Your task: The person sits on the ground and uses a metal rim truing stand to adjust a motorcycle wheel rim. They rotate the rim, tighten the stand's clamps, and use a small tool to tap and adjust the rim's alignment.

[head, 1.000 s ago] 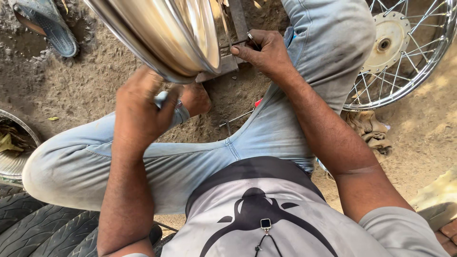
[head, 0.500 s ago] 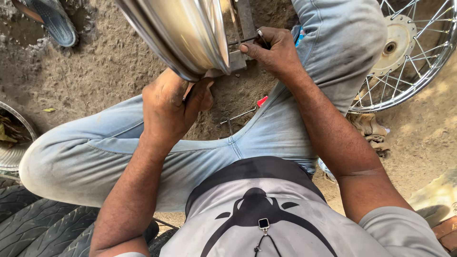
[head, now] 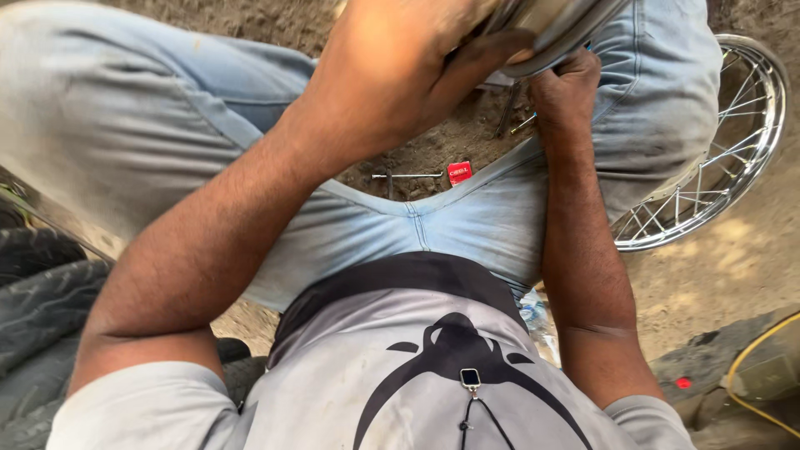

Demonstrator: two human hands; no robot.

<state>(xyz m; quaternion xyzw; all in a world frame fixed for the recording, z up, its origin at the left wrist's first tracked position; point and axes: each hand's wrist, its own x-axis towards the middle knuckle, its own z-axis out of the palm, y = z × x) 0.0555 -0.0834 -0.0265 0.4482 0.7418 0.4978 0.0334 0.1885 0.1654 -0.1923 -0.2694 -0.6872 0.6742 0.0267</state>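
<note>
Bare dirt [head: 733, 267] makes the floor, dusty and sunlit on the right side. Someone sits on it in pale jeans [head: 150, 125] and a grey shirt [head: 433, 375], knees spread, seen from above. At the top edge a shiny metal rim [head: 558, 29] crosses the view, only its lower curve showing. Left hand [head: 408, 58] is raised close to the camera, and its fingers [head: 492, 50] are curled over the rim's edge, gripping it from the near side. Right hand [head: 567, 83] sits just under the rim, knuckles up, fingers closed; whether it holds the rim itself or some tool beneath it I cannot tell, since the rim hides the fingertips. Between the thighs, on the dirt, lie a thin metal rod [head: 408, 176] and, touching its end, a small red tag [head: 459, 172]. Behind the right knee a spoked wheel [head: 717, 167] lies flat, partly covered by the leg. Dark tyres [head: 42, 292] are stacked at the left. A yellow cable [head: 762, 333] curves along the lower right corner.
</note>
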